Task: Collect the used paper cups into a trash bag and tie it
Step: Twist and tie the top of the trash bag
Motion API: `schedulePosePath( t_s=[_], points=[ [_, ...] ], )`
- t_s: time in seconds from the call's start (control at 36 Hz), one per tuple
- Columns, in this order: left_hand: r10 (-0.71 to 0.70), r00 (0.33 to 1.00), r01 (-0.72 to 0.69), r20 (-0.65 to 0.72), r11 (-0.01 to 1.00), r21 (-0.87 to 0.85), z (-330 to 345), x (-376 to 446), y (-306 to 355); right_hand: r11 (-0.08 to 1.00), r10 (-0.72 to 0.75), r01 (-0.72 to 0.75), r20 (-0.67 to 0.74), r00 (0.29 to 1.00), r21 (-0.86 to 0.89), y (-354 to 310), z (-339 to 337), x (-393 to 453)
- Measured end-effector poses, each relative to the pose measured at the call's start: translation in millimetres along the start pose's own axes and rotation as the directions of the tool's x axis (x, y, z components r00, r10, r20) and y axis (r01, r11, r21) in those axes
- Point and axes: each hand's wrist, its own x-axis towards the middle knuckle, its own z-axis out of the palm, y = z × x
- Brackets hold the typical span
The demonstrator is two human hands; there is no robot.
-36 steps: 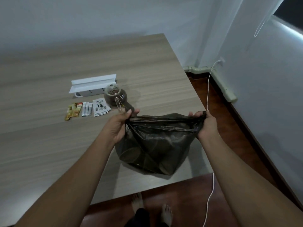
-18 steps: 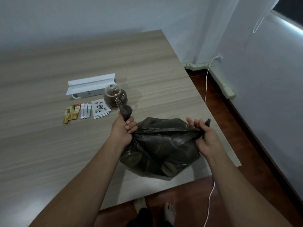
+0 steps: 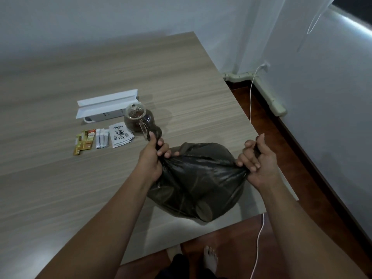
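Below, the pale wood-grain table (image 3: 100, 188) fills most of the frame, white walls behind, dark red floor (image 3: 302, 158) at right. At lower centre my dark translucent plastic trash bag (image 3: 197, 178) sits near the table's edge, round cup shapes showing through it. My left hand (image 3: 153, 158) and right hand (image 3: 257, 160) each clench a gathered corner. At centre left a white sachet (image 3: 120, 135) reads "YOD CHA".

Both arms reached forward, forearms bare. Left hand (image 3: 154, 160) fisted tight, thumb up. Right hand (image 3: 258, 162) also clenched, knuckles toward camera, hands well apart.
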Motion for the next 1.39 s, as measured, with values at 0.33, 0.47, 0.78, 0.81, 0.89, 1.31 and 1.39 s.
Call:
schedulePosePath(
  t_s=[0.33,0.47,0.78,0.81,0.89,1.31,1.39],
  points=[
    [0.028,0.978,-0.208,0.207,0.159,0.965,8.2,2.9,-13.4,0.471,0.058,-0.072,-0.05,0.997,-0.879,51.7,19.4,3.7],
    [0.022,0.996,-0.082,0.084,0.565,0.821,4.8,5.8,-21.3,0.554,-0.047,-0.105,-0.157,0.986,-0.826,61.3,17.6,1.0],
    [-0.112,0.986,0.096,0.123,0.988,0.123,-1.8,5.5,-12.2,0.997,0.065,-0.053,-0.229,0.971,0.057,32.9,-14.8,-3.7],
    [-0.141,0.983,0.122,0.12,0.981,0.153,-1.2,7.5,-12.9,0.996,0.077,-0.067,-0.197,0.977,0.055,31.4,-17.2,-3.0],
    [-0.234,0.967,0.196,0.106,0.939,0.284,4.6,11.2,-16.8,0.991,0.125,-0.132,-0.145,0.982,-0.038,31.6,-20.6,0.6],
    [-0.162,0.976,0.069,0.147,0.868,0.492,5.6,-12.0,-21.9,0.975,0.103,-0.137,-0.192,0.976,-0.176,26.6,-17.9,-12.2],
    [-0.143,0.979,0.082,0.148,0.929,0.361,8.8,-12.8,-22.3,0.995,0.091,-0.081,-0.202,0.975,0.056,21.9,-19.3,-15.9]
  ],
)
